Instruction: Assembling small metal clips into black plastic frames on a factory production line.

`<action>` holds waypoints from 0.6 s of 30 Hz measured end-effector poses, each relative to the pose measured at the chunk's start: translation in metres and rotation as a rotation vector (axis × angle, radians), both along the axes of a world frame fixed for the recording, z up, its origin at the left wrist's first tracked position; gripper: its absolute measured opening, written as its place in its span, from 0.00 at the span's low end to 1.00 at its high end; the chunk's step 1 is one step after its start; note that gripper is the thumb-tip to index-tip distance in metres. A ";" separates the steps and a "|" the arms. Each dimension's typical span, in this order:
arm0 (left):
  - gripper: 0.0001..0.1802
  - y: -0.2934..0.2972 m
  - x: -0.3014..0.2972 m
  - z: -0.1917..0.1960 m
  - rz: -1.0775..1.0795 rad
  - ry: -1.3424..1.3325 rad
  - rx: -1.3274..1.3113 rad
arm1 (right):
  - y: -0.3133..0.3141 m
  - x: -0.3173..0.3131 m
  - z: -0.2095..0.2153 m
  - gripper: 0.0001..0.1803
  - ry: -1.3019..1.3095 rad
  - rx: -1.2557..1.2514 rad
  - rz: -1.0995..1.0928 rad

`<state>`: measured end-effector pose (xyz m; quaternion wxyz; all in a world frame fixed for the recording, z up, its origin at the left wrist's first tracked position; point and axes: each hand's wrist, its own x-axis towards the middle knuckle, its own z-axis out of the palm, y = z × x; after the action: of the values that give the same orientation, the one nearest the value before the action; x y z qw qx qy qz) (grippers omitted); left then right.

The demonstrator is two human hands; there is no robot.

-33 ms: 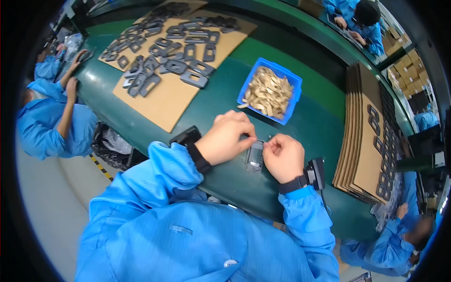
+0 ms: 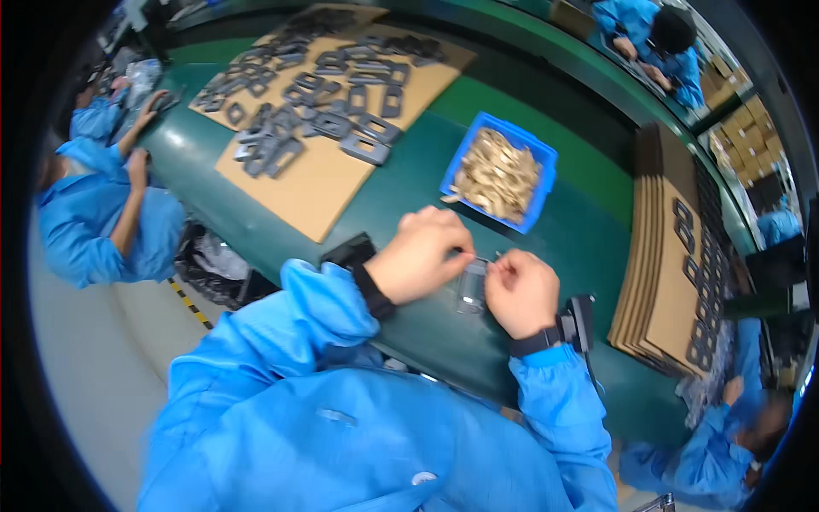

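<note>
A small rectangular casing (image 2: 471, 288), grey and partly see-through, lies on the green table in front of me. My left hand (image 2: 421, 254) is at its upper left, thumb and forefinger pinched together near the far corner. On the other side, my right hand (image 2: 523, 292) has its fingers curled closed against the casing's right edge. Whatever lies between the fingertips of either hand is too small and blurred to make out. Just beyond my hands stands a blue plastic bin (image 2: 546, 175) heaped with small gold-coloured curved pieces (image 2: 497, 175).
Many dark frame-shaped casings (image 2: 367, 149) lie on a cardboard sheet (image 2: 299, 205) at the far left. A stack of cardboard sheets (image 2: 653, 282) with dark frames stands at the right. Co-workers in blue sit at left (image 2: 102, 213), far right (image 2: 657, 43) and lower right (image 2: 699, 452).
The whole view has shifted slightly, so everything sits a little lower and further right, and is more blurred. My hands keep about the same place at the casing.
</note>
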<state>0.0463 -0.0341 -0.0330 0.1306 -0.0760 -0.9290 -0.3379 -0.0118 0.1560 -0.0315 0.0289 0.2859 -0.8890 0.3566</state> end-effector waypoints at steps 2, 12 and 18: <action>0.05 0.006 0.002 -0.005 0.039 0.069 -0.009 | 0.002 0.004 -0.002 0.06 0.059 0.006 -0.006; 0.12 0.020 0.011 -0.012 -0.078 0.131 -0.139 | 0.008 0.010 0.001 0.08 -0.140 -0.046 0.030; 0.13 0.036 0.022 0.008 -0.284 0.158 0.122 | 0.025 0.001 0.002 0.06 -0.532 -0.371 0.273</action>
<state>0.0688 0.0017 -0.0250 0.1587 -0.2248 -0.8734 -0.4017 -0.0110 0.1810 -0.0294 -0.2002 0.2891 -0.7388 0.5748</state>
